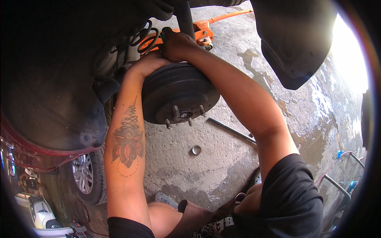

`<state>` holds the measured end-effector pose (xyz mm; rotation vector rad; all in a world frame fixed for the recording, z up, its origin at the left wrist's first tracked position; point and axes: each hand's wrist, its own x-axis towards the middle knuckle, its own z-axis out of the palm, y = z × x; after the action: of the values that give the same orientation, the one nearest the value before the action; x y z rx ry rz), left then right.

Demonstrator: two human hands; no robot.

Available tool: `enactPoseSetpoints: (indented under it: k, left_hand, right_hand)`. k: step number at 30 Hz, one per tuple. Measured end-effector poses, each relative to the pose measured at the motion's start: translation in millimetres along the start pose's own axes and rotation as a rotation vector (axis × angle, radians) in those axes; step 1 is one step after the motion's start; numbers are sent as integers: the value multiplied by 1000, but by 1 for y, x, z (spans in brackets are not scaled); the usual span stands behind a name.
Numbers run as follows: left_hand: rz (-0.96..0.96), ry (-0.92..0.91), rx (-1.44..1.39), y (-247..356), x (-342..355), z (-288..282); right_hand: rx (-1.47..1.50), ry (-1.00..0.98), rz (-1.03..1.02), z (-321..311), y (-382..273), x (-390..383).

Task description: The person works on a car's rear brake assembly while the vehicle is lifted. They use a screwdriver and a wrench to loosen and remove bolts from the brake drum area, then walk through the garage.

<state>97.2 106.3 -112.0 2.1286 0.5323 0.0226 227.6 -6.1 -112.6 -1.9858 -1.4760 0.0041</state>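
Both my arms reach past a dark brake drum [176,93] with several wheel studs. Behind its upper edge lies my left hand [152,63], close to the hub's back side, its fingers hidden. My right hand [177,45] is closed just above it, beside the black coil spring [146,43] and below the shock absorber [184,18]. A small bit of green shows at the right hand's edge; what it grips cannot be made out.
An orange floor jack [203,31] stands behind the hub. On the concrete lie a metal bar [232,131] and a small round metal cap [196,150]. A wheel [88,176] rests at lower left under the red fender edge [51,156]. A dark panel [293,43] hangs at upper right.
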Motion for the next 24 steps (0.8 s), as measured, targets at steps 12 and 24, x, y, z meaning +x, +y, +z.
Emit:
enactPoseSetpoints:
  k: [12, 24]
  left_hand:
    - [10, 41, 46, 3, -1, 4]
    - [5, 47, 121, 16, -9, 8]
  right_hand:
    - [27, 29, 27, -13, -4, -5]
    - [-48, -77, -53, -5, -2, 4]
